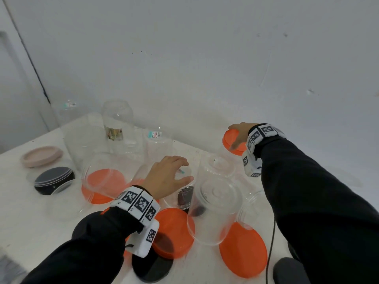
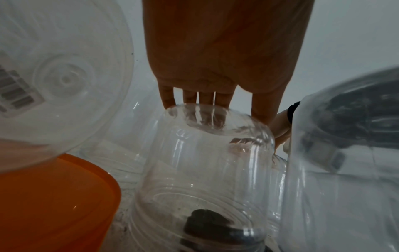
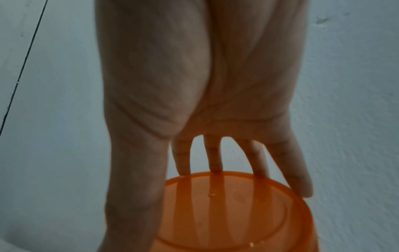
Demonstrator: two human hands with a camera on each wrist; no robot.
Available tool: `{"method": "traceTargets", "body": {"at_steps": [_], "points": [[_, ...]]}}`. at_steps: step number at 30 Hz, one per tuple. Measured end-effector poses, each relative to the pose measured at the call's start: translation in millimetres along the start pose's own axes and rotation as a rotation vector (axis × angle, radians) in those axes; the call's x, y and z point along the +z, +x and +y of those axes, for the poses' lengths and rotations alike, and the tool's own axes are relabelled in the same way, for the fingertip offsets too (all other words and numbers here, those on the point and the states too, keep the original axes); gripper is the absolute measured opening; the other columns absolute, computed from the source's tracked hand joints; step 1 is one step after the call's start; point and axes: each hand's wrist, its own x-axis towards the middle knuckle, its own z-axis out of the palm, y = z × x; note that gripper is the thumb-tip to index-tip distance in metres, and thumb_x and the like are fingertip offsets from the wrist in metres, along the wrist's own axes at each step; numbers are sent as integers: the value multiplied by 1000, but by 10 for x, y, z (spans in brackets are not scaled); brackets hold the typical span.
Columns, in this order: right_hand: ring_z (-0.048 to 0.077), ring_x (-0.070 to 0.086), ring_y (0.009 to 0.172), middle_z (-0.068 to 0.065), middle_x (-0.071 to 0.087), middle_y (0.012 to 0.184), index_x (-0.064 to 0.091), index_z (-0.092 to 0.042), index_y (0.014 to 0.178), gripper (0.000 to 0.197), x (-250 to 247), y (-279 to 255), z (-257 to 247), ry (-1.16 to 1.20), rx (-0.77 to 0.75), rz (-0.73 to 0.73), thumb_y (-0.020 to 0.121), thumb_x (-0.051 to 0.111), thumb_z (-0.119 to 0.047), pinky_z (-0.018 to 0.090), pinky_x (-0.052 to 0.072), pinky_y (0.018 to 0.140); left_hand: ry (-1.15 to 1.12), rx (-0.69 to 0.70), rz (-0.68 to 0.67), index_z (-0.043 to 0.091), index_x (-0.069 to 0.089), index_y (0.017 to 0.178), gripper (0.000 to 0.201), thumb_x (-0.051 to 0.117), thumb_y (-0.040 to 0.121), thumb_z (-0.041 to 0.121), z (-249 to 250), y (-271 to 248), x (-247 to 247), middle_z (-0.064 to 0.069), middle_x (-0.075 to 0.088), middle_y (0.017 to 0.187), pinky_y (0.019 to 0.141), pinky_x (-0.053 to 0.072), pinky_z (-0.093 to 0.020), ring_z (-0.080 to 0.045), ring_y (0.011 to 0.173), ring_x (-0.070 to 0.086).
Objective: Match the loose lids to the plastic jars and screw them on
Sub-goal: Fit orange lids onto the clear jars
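right hand (image 1: 239, 134) spans an orange lid (image 1: 231, 140) at far right, fingers curled over its rim — likely to carry it. left hand (image 1: 168, 177), fingers spread, reaches over an upturned jar (image 2: 207, 153) to steady it.

The head view looks forward and down from above onto the white surface (image 1: 30, 232) and the plain wall behind it, taking in both hands and forearms. The left wrist view sits close under the left hand (image 2: 218, 56), facing along it at an upturned clear plastic jar (image 2: 207, 170) also seen from the head. The right wrist view, equally close, faces along the right hand (image 3: 200, 81) toward the round orange plastic lid (image 3: 233, 209) shared with the head view.
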Motion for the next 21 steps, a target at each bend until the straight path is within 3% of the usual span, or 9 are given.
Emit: {"method": "traceTargets", "body": {"at_steps": [6,8,21], "points": [[31,36,132,-1,30,150,22,-35,146,91,98,52,-21,-4,-25,-67,72,73,-50,48,36,99,-16,-5,-37,27,50,128,82,27,64,74,-19,-13,-5,13,41,140,102,28,-33,-9,129,32],[31,33,135,-1,27,152,21,-34,146,89,115,69,-3,4,-36,-89,75,72,-48,48,34,101,-15,-1,-34,27,49,128,90,20,58,75,-20,-7,-4,14,41,140,102,28,-33,-9,129,32],[30,35,133,-3,28,152,20,-39,145,89,148,103,55,13,-62,-86,73,70,-53,47,35,102,-9,-12,-44,27,49,128,90,19,58,75,4,-17,-21,13,40,141,102,27,-33,-9,129,31]]}}
